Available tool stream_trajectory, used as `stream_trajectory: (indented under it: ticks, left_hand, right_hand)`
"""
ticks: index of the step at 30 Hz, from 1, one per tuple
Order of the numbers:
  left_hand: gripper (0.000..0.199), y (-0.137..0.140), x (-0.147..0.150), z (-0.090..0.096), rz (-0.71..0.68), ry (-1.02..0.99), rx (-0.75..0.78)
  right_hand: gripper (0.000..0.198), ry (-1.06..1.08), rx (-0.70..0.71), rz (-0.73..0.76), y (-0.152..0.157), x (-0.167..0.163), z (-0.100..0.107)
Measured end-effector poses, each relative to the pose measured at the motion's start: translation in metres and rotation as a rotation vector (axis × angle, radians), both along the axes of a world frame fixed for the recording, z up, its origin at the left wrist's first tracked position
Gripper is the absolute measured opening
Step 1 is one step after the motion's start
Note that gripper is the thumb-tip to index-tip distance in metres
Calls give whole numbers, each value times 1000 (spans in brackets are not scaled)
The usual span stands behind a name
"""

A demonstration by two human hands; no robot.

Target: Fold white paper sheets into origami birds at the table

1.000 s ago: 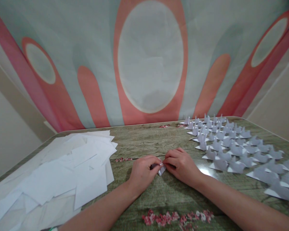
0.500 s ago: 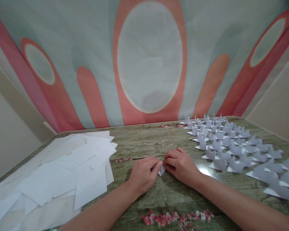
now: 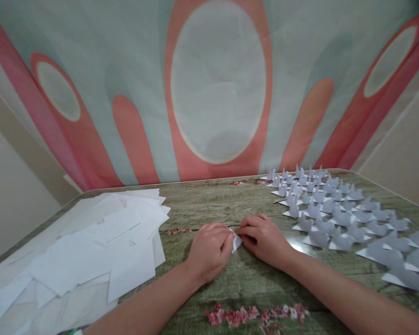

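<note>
Folded paper is sitting at middle of surface; left hand is pinching it, right hand is curling in at its right edge, can't tell if gripping. White sheets are overlapping at left, paper birds standing at right.

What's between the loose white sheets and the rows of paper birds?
Head view: the left hand and right hand, with a small folded paper at their fingertips, plus wood-grain tabletop with pink flower patterns.
</note>
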State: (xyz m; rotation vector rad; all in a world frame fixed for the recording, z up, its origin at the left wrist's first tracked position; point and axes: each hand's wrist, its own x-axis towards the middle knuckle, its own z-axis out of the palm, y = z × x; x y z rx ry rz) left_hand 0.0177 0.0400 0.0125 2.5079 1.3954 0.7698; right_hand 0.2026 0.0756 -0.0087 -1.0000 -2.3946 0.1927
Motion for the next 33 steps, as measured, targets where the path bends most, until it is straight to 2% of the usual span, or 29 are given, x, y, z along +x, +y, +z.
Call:
stream_trajectory:
  ticks: [11,18,26,33]
  left_hand:
    - [22,-6,5,9,-70,191,42]
    - [19,-11,7,11,-62,287,42]
    - [25,-14,6,17,-87,430,92]
    - [35,-19,5,19,-78,513,41]
  right_hand:
    - [17,8,-47,-25,-2,-1,0]
    - [18,1,-49,-26,-3,-1,1]
    - [19,13,-33,-21,-3,0,0]
    - [33,-1,-49,76,0,-1,-5]
